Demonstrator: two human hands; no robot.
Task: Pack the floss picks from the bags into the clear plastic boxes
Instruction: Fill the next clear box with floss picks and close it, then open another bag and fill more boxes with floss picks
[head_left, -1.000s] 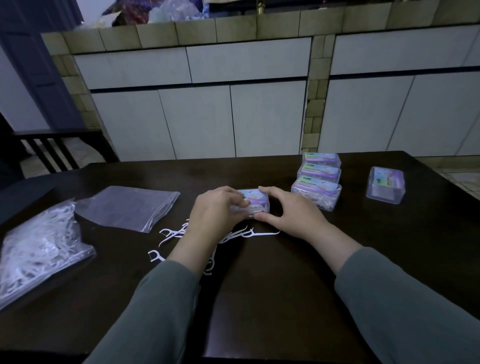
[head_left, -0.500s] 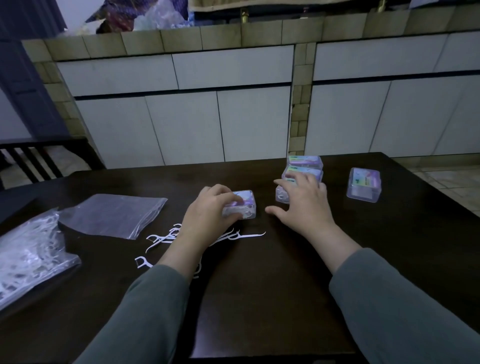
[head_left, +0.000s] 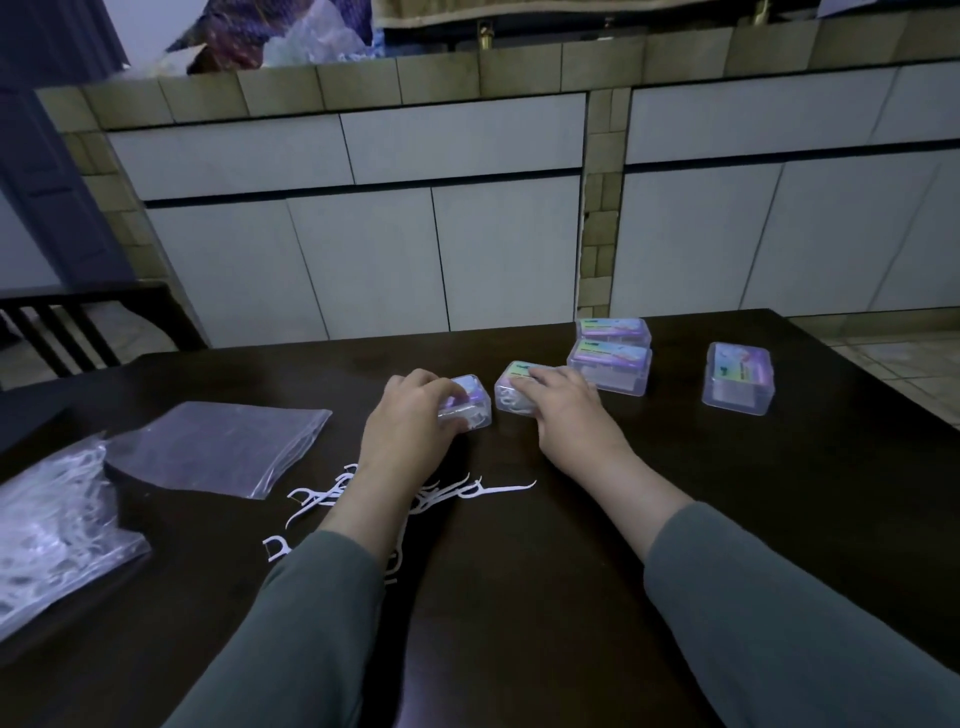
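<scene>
In the head view, the left hand (head_left: 410, 415) curled its fingers (head_left: 447, 387) round a clear plastic box (head_left: 470, 405) on the dark desk (head_left: 519, 597), while the right hand (head_left: 571, 410) gripped a second box (head_left: 511, 392) just beside it. Loose floss picks (head_left: 467, 491) lay near the wrists, two bags (head_left: 218, 447) sat to the left, and three more boxes (head_left: 610, 366) stood to the right.

L hand (head_left: 410, 421) grips box (head_left: 470, 402), R hand (head_left: 566, 415) another box (head_left: 514, 397) (loose picks (head_left: 467, 491) nearby).
</scene>
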